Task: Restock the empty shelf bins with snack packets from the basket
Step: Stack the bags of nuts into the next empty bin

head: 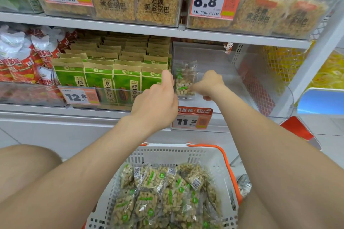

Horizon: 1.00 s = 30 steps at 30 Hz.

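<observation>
Right hand is curled, pinching the right edge of a crinkly clear peanut packet that stands upright inside the see-through plastic bin. Left hand sits at the packet's left edge, thumb up. Its fingers are hidden, so can't tell if it grips. Below, the white slotted basket is piled with more packets, its near end cut off.
</observation>
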{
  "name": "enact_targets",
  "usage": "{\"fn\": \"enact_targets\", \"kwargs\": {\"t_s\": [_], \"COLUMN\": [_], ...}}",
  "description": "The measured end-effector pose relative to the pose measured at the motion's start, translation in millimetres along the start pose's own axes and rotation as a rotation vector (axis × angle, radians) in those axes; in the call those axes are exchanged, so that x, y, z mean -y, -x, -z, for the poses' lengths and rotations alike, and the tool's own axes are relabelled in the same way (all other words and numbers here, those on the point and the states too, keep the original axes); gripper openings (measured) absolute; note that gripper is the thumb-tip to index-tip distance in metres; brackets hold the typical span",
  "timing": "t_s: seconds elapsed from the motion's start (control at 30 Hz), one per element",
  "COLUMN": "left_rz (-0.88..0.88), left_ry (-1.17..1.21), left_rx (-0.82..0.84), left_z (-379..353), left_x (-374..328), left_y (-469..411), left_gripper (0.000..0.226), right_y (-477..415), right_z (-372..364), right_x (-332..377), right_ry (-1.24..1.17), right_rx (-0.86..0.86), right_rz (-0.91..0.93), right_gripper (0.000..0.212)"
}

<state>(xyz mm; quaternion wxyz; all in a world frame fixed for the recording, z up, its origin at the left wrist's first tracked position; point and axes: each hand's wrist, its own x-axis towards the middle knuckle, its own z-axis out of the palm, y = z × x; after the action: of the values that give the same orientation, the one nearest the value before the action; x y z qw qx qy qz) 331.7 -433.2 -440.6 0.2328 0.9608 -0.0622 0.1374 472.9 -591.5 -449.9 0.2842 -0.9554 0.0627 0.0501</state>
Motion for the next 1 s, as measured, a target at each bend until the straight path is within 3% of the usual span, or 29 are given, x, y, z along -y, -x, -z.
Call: {"fn": "enact_targets", "kwargs": {"t_s": [0.07,0.17,0.3,0.37,0.47,0.57,0.7,1.0], "left_rz": [0.054,0.193,0.271,0.236,0.144,0.135,0.097,-0.270], "left_ry": [-0.067,-0.173,-0.277,-0.294,-0.284,-0.419,-0.496,-0.562], "left_rx": [-0.012,-0.018,0.166,0.296,0.464,0.523,0.736,1.086], "left_z": [2.7,3.7,-4.7,-16.3,-39.9,-58.8,-89.1,-180.1], "left_x": [-0.1,1.7,0.7,-0.8,0.6,2.6,3.0,10.1], "left_y": [2.0,7.0,16.5,22.3,31.7,38.0,51.9,97.5], "left_gripper": [0.012,0.027,0.034,0.033,0.021,0.027,0.024,0.011], "right_y": [7.7,34.1,88.3,115.2,148.3,168.8,179.7,178.7], "right_z": [5.2,15.8,27.5,28.9,23.3,12.6,-6.4,-37.0], "right_x": [0.8,6.5,12.0,9.8,-1.1,-19.2,-47.8,-90.7], "right_ry": [0.013,0.042,0.014,0.030,0.197,0.378,0.617,0.855], "right_rx": [-0.099,-0.279,-0.378,-0.312,-0.079,0.134,0.315,0.577], "right_rz": [0.081,0.266,0.500,0.609,0.686,0.666,0.617,0.468], "right_gripper": [0.023,0.017,0.022,0.021,0.021,0.027,0.033,0.027]}}
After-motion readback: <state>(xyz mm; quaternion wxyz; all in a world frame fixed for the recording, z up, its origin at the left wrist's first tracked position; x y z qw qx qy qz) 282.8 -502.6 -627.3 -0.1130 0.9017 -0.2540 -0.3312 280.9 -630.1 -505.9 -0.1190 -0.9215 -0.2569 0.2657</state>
